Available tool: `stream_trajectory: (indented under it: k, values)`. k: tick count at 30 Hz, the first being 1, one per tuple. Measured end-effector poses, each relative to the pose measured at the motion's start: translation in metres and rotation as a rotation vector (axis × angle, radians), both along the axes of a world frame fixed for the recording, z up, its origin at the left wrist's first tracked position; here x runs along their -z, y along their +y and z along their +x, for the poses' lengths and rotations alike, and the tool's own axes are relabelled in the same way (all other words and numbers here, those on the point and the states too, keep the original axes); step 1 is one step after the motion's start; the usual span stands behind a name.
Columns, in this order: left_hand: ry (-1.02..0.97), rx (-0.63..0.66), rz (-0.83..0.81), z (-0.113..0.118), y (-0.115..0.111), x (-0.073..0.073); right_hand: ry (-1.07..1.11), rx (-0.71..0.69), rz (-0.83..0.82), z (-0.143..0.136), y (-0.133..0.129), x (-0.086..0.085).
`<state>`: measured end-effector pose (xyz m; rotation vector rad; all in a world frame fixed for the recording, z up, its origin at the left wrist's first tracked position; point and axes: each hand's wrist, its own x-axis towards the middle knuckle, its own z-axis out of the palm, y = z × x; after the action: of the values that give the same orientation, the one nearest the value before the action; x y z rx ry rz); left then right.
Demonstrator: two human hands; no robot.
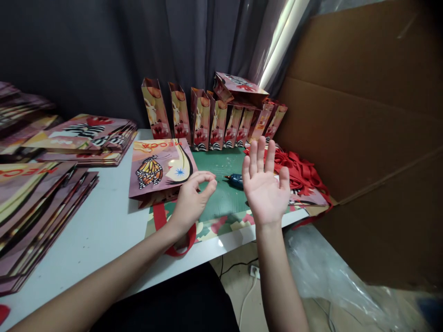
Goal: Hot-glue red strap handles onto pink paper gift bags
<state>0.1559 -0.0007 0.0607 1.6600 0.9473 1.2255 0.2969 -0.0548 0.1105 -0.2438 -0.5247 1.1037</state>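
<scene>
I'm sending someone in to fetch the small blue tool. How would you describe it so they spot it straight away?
Start at the white table and find the green cutting mat in front of the row of standing paper bags. The blue tool lies on the mat between the left hand and the open right hand. It is the only dark blue thing there.

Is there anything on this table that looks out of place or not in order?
Yes. One paper bag lies tipped on top of the standing row of bags at the back, while the others stand upright. The red ribbons are a tangled heap.
</scene>
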Motion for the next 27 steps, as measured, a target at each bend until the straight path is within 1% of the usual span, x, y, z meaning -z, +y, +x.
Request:
stream_trajectory:
  k: [2,4,6,8,10,11,13,14,15,16,18,19,21,23,25,27]
  values:
    - [0.005,0.007,-0.016,0.003,0.011,0.004,-0.04,-0.044,-0.007,0.0,-0.009,0.003]
    - [0.019,0.024,-0.039,0.007,0.023,0.004,-0.117,-0.145,-0.007,0.004,-0.018,0.011]
    - [0.063,0.045,-0.042,0.01,0.034,0.0,-0.225,-0.316,0.047,0.01,-0.028,0.025]
    - [0.117,0.059,-0.02,0.012,0.045,-0.007,-0.377,-0.523,0.142,0.021,-0.039,0.041]
    - [0.168,0.07,0.003,0.015,0.054,-0.015,-0.598,-0.713,0.19,0.034,-0.052,0.055]
    - [0.193,0.076,0.011,0.017,0.059,-0.019,-0.737,-0.801,0.175,0.041,-0.058,0.059]
    - [0.247,0.085,0.029,0.022,0.07,-0.026,-1.042,-0.938,0.067,0.053,-0.071,0.062]
    - [0.279,0.084,0.042,0.026,0.076,-0.028,-1.211,-0.974,-0.006,0.057,-0.078,0.06]
    - [0.311,0.08,0.058,0.029,0.082,-0.03,-1.393,-0.97,-0.085,0.059,-0.084,0.056]
    - [0.346,0.074,0.074,0.033,0.088,-0.031,-1.577,-0.924,-0.163,0.059,-0.09,0.051]
    - [0.425,0.059,0.112,0.04,0.1,-0.033,-1.89,-0.744,-0.301,0.056,-0.1,0.038]
    - [0.473,0.058,0.135,0.043,0.105,-0.033,-1.997,-0.649,-0.35,0.052,-0.104,0.032]
    - [0.585,0.076,0.201,0.048,0.113,-0.037,-2.117,-0.51,-0.433,0.046,-0.11,0.022]
    - [0.707,0.125,0.294,0.052,0.119,-0.042,-2.213,-0.404,-0.519,0.04,-0.114,0.016]
    - [0.815,0.184,0.388,0.058,0.122,-0.05,-2.325,-0.263,-0.612,0.035,-0.116,0.015]
    - [0.927,0.236,0.461,0.065,0.126,-0.058,-2.408,-0.144,-0.665,0.032,-0.118,0.016]
